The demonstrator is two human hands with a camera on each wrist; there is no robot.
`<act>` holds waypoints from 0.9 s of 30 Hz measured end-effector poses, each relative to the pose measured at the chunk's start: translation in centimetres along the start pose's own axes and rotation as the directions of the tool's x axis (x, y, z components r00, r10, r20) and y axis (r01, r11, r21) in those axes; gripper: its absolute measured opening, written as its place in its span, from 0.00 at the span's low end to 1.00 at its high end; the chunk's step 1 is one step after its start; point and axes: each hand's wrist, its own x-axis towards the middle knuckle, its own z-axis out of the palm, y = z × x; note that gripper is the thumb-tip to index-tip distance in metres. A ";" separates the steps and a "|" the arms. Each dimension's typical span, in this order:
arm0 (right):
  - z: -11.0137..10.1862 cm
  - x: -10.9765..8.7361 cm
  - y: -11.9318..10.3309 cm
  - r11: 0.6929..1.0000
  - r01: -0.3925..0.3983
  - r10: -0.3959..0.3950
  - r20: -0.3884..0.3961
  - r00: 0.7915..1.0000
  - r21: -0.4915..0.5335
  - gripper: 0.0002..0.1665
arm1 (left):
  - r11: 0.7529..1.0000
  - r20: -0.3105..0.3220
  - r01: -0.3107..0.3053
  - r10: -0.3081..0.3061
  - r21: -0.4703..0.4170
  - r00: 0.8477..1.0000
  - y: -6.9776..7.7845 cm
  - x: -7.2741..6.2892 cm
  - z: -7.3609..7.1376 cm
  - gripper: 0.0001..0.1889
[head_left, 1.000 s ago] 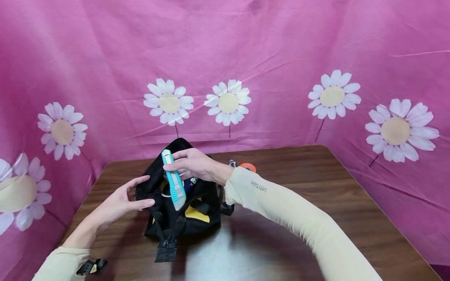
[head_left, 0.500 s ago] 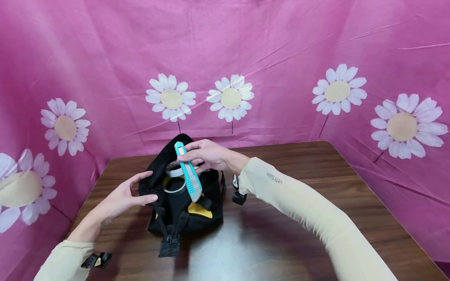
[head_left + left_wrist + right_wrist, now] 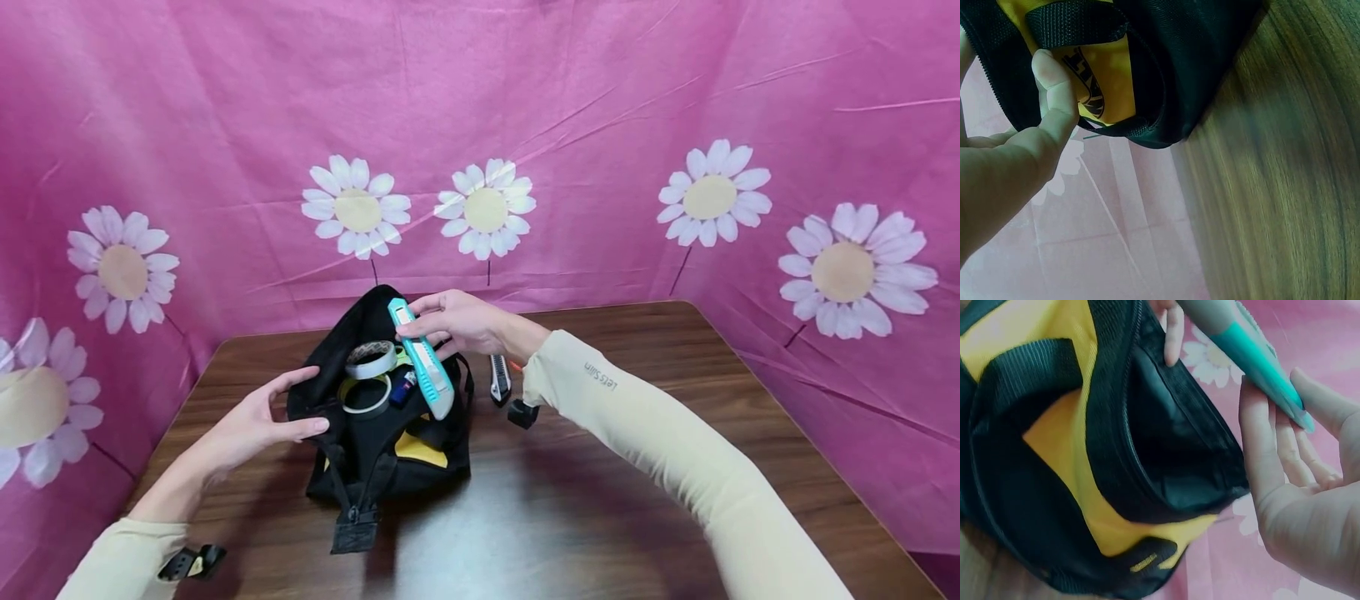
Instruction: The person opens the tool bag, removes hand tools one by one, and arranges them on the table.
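A black bag with yellow panels (image 3: 337, 342) stands open on the table. My left hand (image 3: 255, 425) grips its left rim between thumb and fingers; in the left wrist view that hand (image 3: 1029, 147) is at the bag's edge. Above the bag's right side, my right hand (image 3: 472, 325) pinches a turquoise utility knife (image 3: 426, 367), tilted, blade end not clearly seen. The right wrist view shows the knife (image 3: 1260, 362) between thumb and fingers, apart from the bag. Inside the bag lie a whitish tape roll (image 3: 371, 367), a second tape roll (image 3: 367, 410) and a small blue object (image 3: 403, 389).
A black-and-silver utility knife (image 3: 500, 379) lies on the wooden table (image 3: 637, 400) right of the bag. A bit of something orange (image 3: 515, 366) shows beside the right sleeve. A pink flowered cloth (image 3: 585, 125) hangs behind and around the table.
My right hand has moved right with the turquoise knife, away from over the bag's opening. The tape rolls inside now show. My left hand keeps its grip on the rim.
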 end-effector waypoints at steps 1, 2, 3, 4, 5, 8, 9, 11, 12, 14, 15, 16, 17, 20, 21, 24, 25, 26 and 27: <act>-0.4 -0.2 -0.1 1.000 0.000 0.000 -0.006 1.000 -0.006 0.23 | 1.000 0.000 -0.002 0.002 -0.001 1.000 0.0 0.1 0.0 0.43; -0.9 -0.3 -0.1 1.000 0.000 0.000 -0.014 1.000 -0.005 0.24 | 1.000 -0.001 -0.004 0.004 -0.003 1.000 0.0 0.1 0.0 0.43; -1.4 -0.4 -0.1 1.000 -0.003 0.003 -0.024 1.000 -0.002 0.25 | 1.000 0.001 -0.006 0.006 -0.010 1.000 0.0 0.2 0.1 0.43; -2.0 -0.6 -0.1 1.000 -0.007 0.007 -0.042 0.999 -0.001 0.26 | 1.000 0.003 -0.009 0.009 -0.023 1.000 0.0 0.2 0.1 0.43; -2.7 -0.7 0.1 1.000 -0.014 0.014 -0.061 0.998 0.000 0.28 | 0.999 0.004 -0.011 0.011 -0.034 1.000 0.0 0.2 0.1 0.43; -4.8 -1.3 1.1 0.999 -0.047 0.046 -0.134 0.990 -0.009 0.33 | 0.997 0.012 -0.012 0.013 -0.073 1.000 -0.2 0.1 0.2 0.43; -5.6 -1.5 1.5 0.998 -0.062 0.057 -0.164 0.985 -0.027 0.35 | 0.996 0.015 -0.010 0.012 -0.085 1.000 -0.3 0.1 0.2 0.43; -7.2 -2.1 2.6 0.994 -0.085 0.070 -0.215 0.974 -0.062 0.38 | 0.996 0.014 -0.010 0.012 -0.093 1.000 -0.4 0.0 0.2 0.42; -8.1 -2.4 3.2 0.993 -0.096 0.076 -0.239 0.968 -0.073 0.38 | 0.995 0.014 -0.011 0.012 -0.096 1.000 -0.5 0.0 0.2 0.42; -9.8 -3.1 4.4 0.988 -0.115 0.084 -0.282 0.956 -0.098 0.38 | 0.995 0.011 -0.013 0.014 -0.097 1.000 -0.5 -0.1 0.2 0.42; -10.6 -3.5 5.1 0.987 -0.122 0.085 -0.300 0.950 -0.106 0.38 | 0.995 0.010 -0.013 0.014 -0.096 1.000 -0.5 -0.1 0.2 0.42; -11.4 -3.8 5.7 0.985 -0.131 0.090 -0.322 0.942 -0.109 0.37 | 0.996 0.009 -0.013 0.014 -0.093 1.000 -0.5 -0.2 0.2 0.42; -12.2 -4.2 6.3 0.983 -0.141 0.094 -0.345 0.934 -0.114 0.36 | 0.996 0.007 -0.014 0.015 -0.089 1.000 -0.5 -0.2 0.2 0.42; -14.2 -5.3 7.9 0.980 -0.163 0.102 -0.407 0.908 -0.117 0.35 | 0.997 0.002 -0.010 0.011 -0.072 1.000 -0.4 -0.3 0.1 0.42; -14.7 -5.5 8.4 0.980 -0.165 0.105 -0.425 0.899 -0.107 0.35 | 0.998 0.001 -0.009 0.009 -0.066 1.000 -0.4 -0.3 0.1 0.42; -15.9 -6.0 9.7 0.985 -0.160 0.114 -0.457 0.882 -0.062 0.35 | 0.998 -0.001 -0.002 0.002 -0.058 1.000 -0.3 -0.3 0.1 0.42; -16.2 -6.2 10.1 0.986 -0.158 0.116 -0.465 0.878 -0.052 0.34 | 0.998 -0.001 0.000 0.000 -0.057 1.000 -0.3 -0.3 0.1 0.42; -16.4 -6.2 10.4 0.987 -0.153 0.117 -0.471 0.874 -0.039 0.34 | 0.998 -0.003 0.002 -0.002 -0.056 1.000 -0.3 -0.3 0.1 0.42; -16.6 -6.2 10.8 0.989 -0.145 0.117 -0.479 0.870 -0.021 0.33 | 0.998 -0.004 0.004 -0.004 -0.056 1.000 -0.3 -0.3 0.1 0.42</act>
